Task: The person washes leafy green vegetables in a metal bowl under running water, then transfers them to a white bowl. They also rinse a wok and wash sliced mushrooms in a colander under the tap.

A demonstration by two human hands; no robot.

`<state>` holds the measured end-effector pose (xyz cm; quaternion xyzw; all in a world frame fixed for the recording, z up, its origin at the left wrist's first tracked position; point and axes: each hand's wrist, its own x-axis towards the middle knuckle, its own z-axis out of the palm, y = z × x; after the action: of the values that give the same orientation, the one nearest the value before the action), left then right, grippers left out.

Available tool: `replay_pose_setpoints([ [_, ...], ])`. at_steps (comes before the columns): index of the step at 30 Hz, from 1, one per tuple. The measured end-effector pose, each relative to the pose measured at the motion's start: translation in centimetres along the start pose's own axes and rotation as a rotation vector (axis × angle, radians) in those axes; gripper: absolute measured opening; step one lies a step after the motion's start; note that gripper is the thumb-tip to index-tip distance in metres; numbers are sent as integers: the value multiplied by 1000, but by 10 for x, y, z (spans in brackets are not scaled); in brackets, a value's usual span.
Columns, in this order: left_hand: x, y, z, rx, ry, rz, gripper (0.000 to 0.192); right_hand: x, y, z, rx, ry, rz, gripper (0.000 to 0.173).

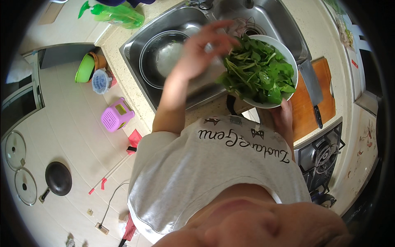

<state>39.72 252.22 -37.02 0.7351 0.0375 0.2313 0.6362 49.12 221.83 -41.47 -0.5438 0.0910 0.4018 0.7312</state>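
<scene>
A white bowl (293,57) heaped with leafy green vegetables (259,68) is tilted at the sink's near edge. My right hand (285,114) grips its near rim from the right side. My left hand (213,46), blurred, is above the sink (197,106) with its fingers apart and nothing visible in them. Its fingertips come close to the leaves on the left; whether they touch I cannot tell. Below that hand, in the left sink basin, sits a round, clear-rimmed bowl (163,60) that looks wet inside, partly hidden by my forearm.
To the right, a cleaver (311,83) lies across a wooden cutting board (304,114), beside a gas hob (322,156). A green pump bottle (120,17) stands behind the sink at left. A drain strainer (253,30) shows in the right basin.
</scene>
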Motion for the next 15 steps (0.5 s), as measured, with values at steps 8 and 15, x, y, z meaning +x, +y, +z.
replay_pose_setpoints([
  [8, 7, -225, 14, 657, 325, -834, 47, 1, 3, -7, -41, -83, -13, 40],
  [15, -17, -290, 43, 783, 304, -977, 38, -9, -9, 23, 222, -177, -39, 43],
])
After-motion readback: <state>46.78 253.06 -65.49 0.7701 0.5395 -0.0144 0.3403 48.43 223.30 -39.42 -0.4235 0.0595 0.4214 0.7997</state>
